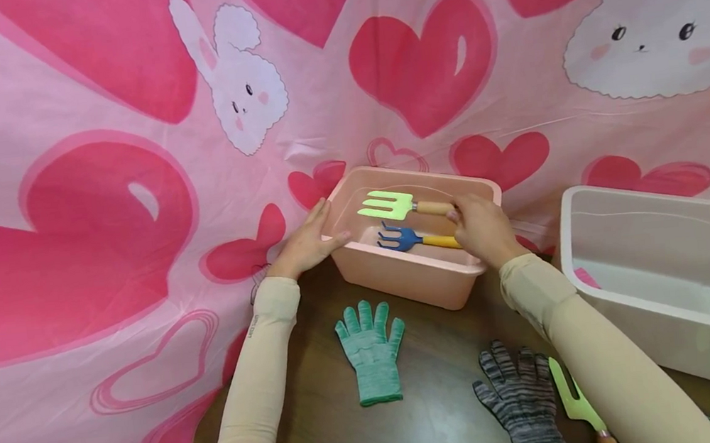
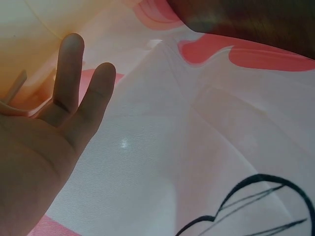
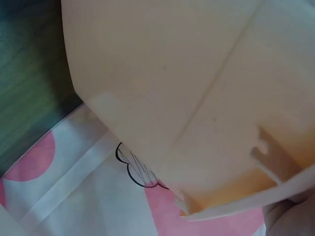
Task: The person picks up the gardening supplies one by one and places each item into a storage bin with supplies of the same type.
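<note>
My right hand [image 1: 485, 229] grips the wooden handle of a light green garden hand fork [image 1: 392, 205] over the pink plastic bin [image 1: 412, 276]. Below that fork in the head view is a blue hand cultivator [image 1: 403, 237] with a yellow handle, whose end reaches my right hand. At the bin's left end, my left hand [image 1: 309, 246] rests on the rim, thumb over the front corner. Two extended fingers [image 2: 71, 73] of the left hand show beside the bin in the left wrist view. The right wrist view has mostly the bin's wall [image 3: 162, 69] and a bit of hand [image 3: 295, 216].
A teal glove [image 1: 373, 362] and a dark striped glove [image 1: 523, 401] lie on the brown table [image 1: 439, 399]. Near my right forearm is another green fork [image 1: 578, 403]. A white bin [image 1: 659, 313] holding something pink stands to the right. Heart-patterned cloth [image 1: 381, 90] hangs behind.
</note>
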A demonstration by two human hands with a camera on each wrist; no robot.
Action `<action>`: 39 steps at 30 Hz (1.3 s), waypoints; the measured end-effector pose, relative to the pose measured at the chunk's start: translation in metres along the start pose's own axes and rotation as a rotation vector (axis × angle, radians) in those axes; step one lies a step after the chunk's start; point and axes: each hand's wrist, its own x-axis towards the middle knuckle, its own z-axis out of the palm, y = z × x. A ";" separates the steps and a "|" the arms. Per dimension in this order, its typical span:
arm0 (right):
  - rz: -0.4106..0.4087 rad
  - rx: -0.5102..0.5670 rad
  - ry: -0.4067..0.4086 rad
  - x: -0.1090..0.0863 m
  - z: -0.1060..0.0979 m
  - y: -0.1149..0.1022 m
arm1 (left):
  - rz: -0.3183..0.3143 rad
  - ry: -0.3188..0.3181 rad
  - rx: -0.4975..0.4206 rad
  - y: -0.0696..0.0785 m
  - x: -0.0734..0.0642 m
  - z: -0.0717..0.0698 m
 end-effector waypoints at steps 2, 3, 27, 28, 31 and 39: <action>-0.015 0.011 0.006 0.002 0.002 0.002 | -0.002 0.001 -0.004 -0.001 0.000 0.001; -0.021 0.014 0.008 0.002 0.003 0.002 | 0.000 0.002 -0.005 -0.002 0.001 0.001; -0.048 0.023 -0.032 0.032 0.016 0.007 | 0.019 0.001 0.012 -0.004 0.001 0.003; -0.043 0.019 -0.046 0.033 0.017 0.007 | 0.016 0.001 0.008 -0.003 0.000 0.003; -0.034 0.014 -0.072 0.035 0.019 0.007 | 0.014 0.000 0.007 -0.004 0.000 0.003; -0.034 0.013 -0.041 0.037 0.019 0.011 | 0.017 0.007 0.013 -0.001 0.001 0.002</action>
